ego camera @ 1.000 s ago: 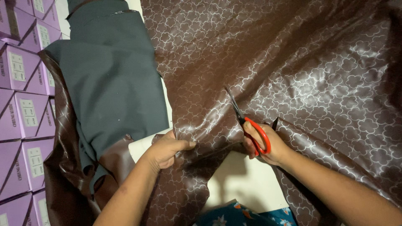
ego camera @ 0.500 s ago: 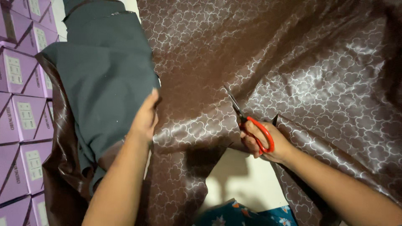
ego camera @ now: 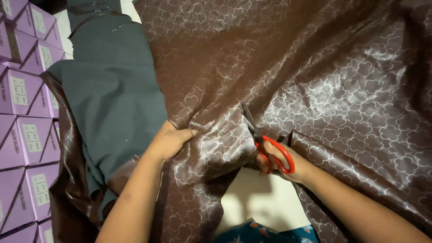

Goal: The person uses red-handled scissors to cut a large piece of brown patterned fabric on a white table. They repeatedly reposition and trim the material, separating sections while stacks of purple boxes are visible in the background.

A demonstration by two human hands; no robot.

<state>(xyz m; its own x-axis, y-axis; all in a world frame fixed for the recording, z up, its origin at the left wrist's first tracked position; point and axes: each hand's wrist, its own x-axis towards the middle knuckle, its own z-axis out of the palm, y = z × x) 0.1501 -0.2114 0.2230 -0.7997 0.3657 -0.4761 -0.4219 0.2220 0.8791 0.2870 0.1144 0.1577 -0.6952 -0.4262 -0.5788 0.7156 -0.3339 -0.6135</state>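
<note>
Brown glossy fabric spread wide, mid-cut with red-handled scissors.
Nearest, the right hand is closed through the scissor loops; the left hand pinches the cloth beside the cut. It looks thin, limp and slippery, best gripped taut near the blades. Beyond lies grey cloth.

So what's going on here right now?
A person is cutting a sheet of shiny brown patterned fabric with red-handled scissors in the right hand. The left hand pinches the fabric beside the cut. A dark grey cloth lies to the left, next to stacked purple boxes.
</note>
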